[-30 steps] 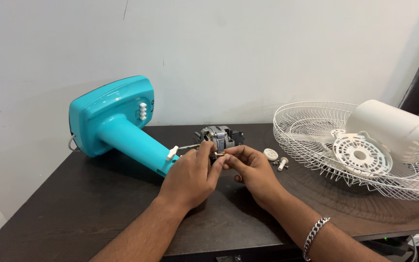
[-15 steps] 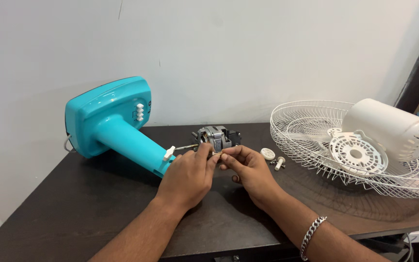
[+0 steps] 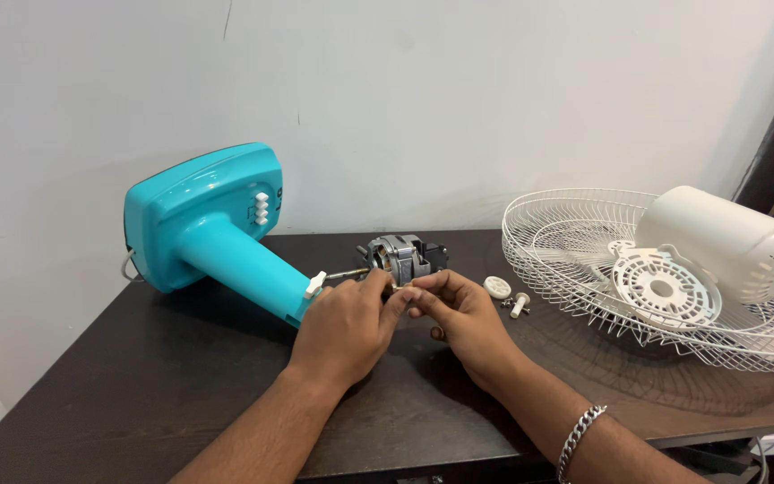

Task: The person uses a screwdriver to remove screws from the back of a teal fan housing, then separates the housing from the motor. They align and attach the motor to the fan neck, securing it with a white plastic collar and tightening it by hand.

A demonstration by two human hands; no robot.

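Observation:
A grey metal fan motor (image 3: 400,255) lies on the dark table (image 3: 181,376), joined to a turquoise fan stand (image 3: 217,233) that lies on its side. My left hand (image 3: 347,327) rests against the motor's near side, fingers curled around its lower part. My right hand (image 3: 459,314) meets it there, thumb and forefinger pinching a small part at the motor; the part is too small to identify. A silver bracelet (image 3: 581,430) is on my right wrist.
A white wire fan guard (image 3: 575,269) lies at the right with a white motor cover (image 3: 727,242) and a round white plate (image 3: 665,287) in it. A white knob (image 3: 497,287) and small screws (image 3: 519,305) lie between guard and motor. A wall stands behind.
Both hands stay at the motor with only slight finger movement. The view has shifted a little.

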